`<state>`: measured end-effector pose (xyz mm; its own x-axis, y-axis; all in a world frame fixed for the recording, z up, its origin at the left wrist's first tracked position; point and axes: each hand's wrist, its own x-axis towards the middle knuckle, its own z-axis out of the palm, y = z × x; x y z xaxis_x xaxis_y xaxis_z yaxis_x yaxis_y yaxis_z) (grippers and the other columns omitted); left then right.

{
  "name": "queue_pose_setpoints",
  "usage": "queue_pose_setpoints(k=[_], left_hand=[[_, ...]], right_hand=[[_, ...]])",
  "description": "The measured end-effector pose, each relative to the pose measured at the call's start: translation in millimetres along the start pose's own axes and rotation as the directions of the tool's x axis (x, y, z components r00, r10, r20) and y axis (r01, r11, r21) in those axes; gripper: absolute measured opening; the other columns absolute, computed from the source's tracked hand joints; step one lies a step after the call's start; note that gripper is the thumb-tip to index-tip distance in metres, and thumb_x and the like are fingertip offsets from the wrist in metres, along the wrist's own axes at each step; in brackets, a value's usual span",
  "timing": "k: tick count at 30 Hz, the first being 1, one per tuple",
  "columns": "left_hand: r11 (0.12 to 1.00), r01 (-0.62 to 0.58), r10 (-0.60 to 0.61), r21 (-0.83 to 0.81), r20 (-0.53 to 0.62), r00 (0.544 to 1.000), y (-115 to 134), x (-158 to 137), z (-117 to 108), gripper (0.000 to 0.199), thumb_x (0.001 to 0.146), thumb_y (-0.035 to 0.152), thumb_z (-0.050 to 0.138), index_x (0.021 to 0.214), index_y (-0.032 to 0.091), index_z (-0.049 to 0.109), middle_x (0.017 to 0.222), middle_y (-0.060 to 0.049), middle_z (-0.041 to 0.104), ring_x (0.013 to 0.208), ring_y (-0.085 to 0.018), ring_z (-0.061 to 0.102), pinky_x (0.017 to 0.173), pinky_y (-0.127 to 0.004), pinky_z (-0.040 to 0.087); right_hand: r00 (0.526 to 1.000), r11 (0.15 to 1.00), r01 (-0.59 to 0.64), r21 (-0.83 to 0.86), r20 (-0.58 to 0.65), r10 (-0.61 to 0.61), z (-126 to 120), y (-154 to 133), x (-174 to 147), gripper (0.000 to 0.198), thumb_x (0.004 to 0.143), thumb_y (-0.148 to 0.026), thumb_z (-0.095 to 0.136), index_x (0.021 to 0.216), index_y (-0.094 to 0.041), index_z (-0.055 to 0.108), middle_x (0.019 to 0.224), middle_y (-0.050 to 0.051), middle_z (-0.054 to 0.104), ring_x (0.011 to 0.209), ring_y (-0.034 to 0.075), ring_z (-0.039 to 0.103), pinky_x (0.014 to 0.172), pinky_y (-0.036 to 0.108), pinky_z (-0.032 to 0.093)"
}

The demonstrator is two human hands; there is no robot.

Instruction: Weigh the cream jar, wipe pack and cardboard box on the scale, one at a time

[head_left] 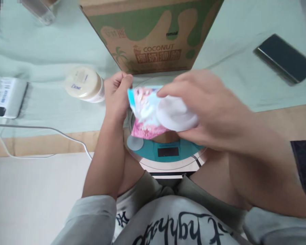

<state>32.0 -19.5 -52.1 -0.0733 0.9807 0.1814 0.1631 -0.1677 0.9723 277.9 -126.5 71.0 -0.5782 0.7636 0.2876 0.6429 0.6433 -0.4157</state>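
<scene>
Pale green cloth (234,51) covers the far part of the surface; a wooden edge (283,119) shows at its near side. Left hand (116,97): grip clenched, pinching the left edge of a pink-and-blue printed packet (142,115). Right hand (206,109): grip closed on a round white pad (177,114), held at the mouth of the packet. Both hands hold these items above a round glass scale (165,153) with a teal panel, located at 6 o'clock from the hands. A coconut-print cardboard box (153,34) stands at 12 o'clock. A Dove bottle (84,84) lies just beside the left hand at 9 o'clock. A white power bank (8,97) with a cable (40,131) sits further out at 9 o'clock. A dark phone (285,58) lies at 2 o'clock.
</scene>
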Motion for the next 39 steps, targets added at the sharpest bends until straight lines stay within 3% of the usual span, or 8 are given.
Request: queue_pose_setpoints(k=[3,6,10,18,25,28,31,39], left_hand=[[1.0,0.005,-0.005,0.003,-0.066,0.998,4.4,0.5,1.8,0.084,0.067,0.093,0.077,0.064,0.023,0.03,0.053,0.005,0.017,0.051,-0.008,0.025,0.055,-0.032,0.021],[0.999,-0.048,0.049,0.008,-0.139,0.989,14.2,-3.9,-0.7,0.088,0.068,0.094,0.074,0.064,0.024,0.022,0.055,0.005,0.008,0.05,-0.008,0.019,0.055,-0.031,0.018],[0.993,-0.113,0.114,0.02,-0.135,0.984,36.9,-22.9,-0.9,0.071,0.089,0.057,0.073,0.06,0.023,0.019,0.057,0.003,0.009,0.052,-0.009,0.011,0.055,-0.033,0.012],[0.987,-0.047,0.061,0.153,-0.085,0.995,61.6,-31.7,18.0,0.059,0.088,0.006,0.064,0.053,0.017,0.018,0.054,0.003,0.014,0.053,-0.01,0.011,0.055,-0.035,0.015],[1.0,0.005,-0.005,-0.001,-0.077,0.997,45.4,-23.8,16.3,0.058,0.091,0.006,0.065,0.051,0.018,0.024,0.054,0.004,0.017,0.053,-0.008,0.013,0.057,-0.033,0.015],[0.997,-0.007,-0.004,-0.077,-0.14,0.99,34.3,-22.1,14.3,0.056,0.095,0.017,0.061,0.056,0.021,0.022,0.054,0.004,0.014,0.05,-0.007,0.012,0.055,-0.033,0.012],[0.983,-0.016,-0.02,-0.182,-0.19,0.982,30.4,-20.6,14.3,0.063,0.097,0.04,0.065,0.061,0.023,0.016,0.055,0.006,0.008,0.048,-0.007,0.008,0.052,-0.032,0.009],[0.962,-0.193,0.114,-0.191,-0.364,0.924,50.2,-28.4,14.7,0.06,0.084,0.04,0.069,0.057,0.023,0.019,0.058,0.002,0.013,0.051,-0.01,0.015,0.05,-0.03,0.016]], right_hand=[[0.996,0.999,0.022,0.045,0.085,-0.026,16.9,6.1,5.2,0.057,0.097,-0.04,0.07,0.15,-0.025,0.057,0.139,0.007,0.065,0.125,0.029,0.064,0.104,0.048,0.055],[0.976,0.966,-0.037,0.256,-0.197,0.09,22.6,23.4,7.0,0.041,0.1,-0.051,0.067,0.129,-0.022,0.066,0.122,0.005,0.069,0.112,0.02,0.067,0.098,0.036,0.055],[0.751,0.83,-0.161,0.534,-0.479,0.454,44.7,62.8,10.2,0.031,0.102,-0.044,0.057,0.082,-0.02,0.054,0.07,0.0,0.046,0.063,0.011,0.039,0.062,0.027,0.033],[0.777,0.785,-0.426,0.45,-0.263,0.572,78.7,79.0,5.1,0.037,0.103,-0.044,0.055,0.08,-0.017,0.067,0.073,0.002,0.057,0.069,0.01,0.052,0.066,0.027,0.039],[0.685,0.833,-0.372,0.41,-0.485,0.544,64.1,67.3,9.2,0.034,0.098,-0.04,0.058,0.074,-0.016,0.063,0.068,0.002,0.056,0.065,0.01,0.047,0.064,0.026,0.037],[0.786,0.919,-0.225,0.323,-0.497,0.367,36.4,45.0,9.8,0.024,0.097,-0.041,0.061,0.09,-0.018,0.066,0.083,0.004,0.066,0.076,0.012,0.057,0.072,0.029,0.048],[0.985,0.985,-0.072,0.159,-0.141,0.095,19.1,18.4,6.4,0.045,0.093,-0.044,0.072,0.131,-0.022,0.065,0.133,0.009,0.069,0.117,0.023,0.067,0.1,0.041,0.058],[0.985,0.986,-0.155,-0.066,0.06,0.159,23.6,-5.3,5.6,0.062,0.091,-0.035,0.072,0.151,-0.031,0.058,0.128,0.006,0.068,0.11,0.029,0.068,0.09,0.047,0.059]])
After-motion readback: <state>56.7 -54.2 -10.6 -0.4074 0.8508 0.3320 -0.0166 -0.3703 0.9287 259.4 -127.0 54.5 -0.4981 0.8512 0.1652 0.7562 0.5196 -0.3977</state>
